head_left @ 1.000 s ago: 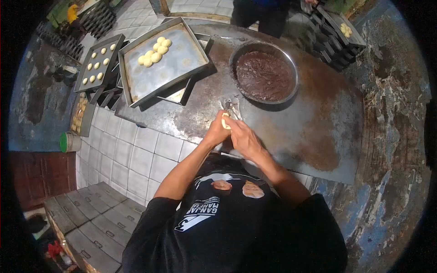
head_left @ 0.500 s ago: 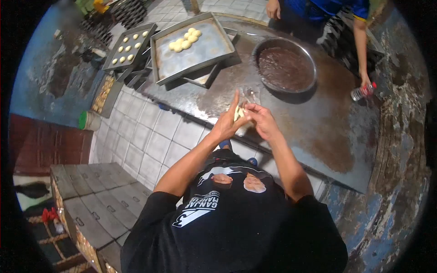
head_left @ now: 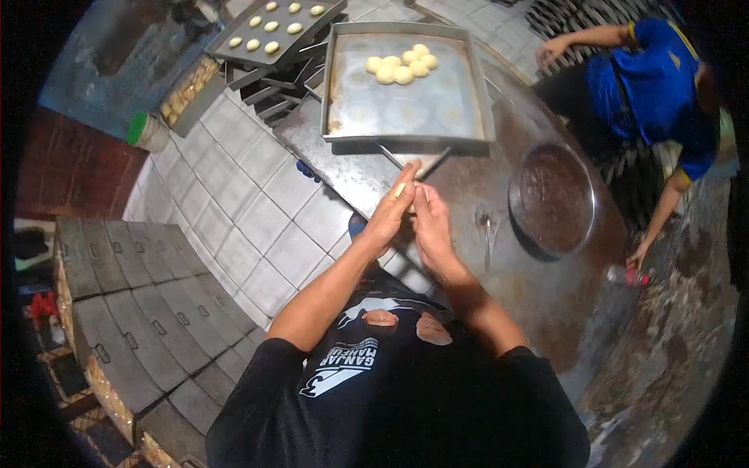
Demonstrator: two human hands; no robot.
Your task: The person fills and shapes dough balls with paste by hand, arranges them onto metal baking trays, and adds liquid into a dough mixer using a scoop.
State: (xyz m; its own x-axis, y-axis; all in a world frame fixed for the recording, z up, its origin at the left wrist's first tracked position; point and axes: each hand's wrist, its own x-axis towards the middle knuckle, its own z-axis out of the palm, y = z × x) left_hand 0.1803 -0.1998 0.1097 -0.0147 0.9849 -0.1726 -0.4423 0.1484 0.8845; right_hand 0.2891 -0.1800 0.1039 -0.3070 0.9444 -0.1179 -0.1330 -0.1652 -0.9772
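My left hand (head_left: pixel 389 217) and my right hand (head_left: pixel 432 224) are pressed together over the near edge of the metal table, with a piece of pale yellow dough (head_left: pixel 400 189) between them. Only a sliver of that dough shows past my fingers. Just beyond my hands lies a square baking tray (head_left: pixel 406 132), where several round dough balls (head_left: pixel 402 75) sit in a cluster. To the right of my hands stands a wide metal bowl (head_left: pixel 591 204) of dark brown filling (head_left: pixel 552 199). A thin metal utensil (head_left: pixel 488 234) rests on the table nearer to me.
A second tray (head_left: pixel 243 53) with spaced dough balls sits at the upper left. Across the table a person in a blue shirt (head_left: pixel 636 86) has one hand by a red-capped bottle (head_left: pixel 626 276). Metal boxes (head_left: pixel 168 335) are stacked at left, near a green-lidded bucket (head_left: pixel 148 132).
My view has turned, so the tray is now straight ahead and the bowl farther right. My hands have come closer together around the dough, covering more of it.
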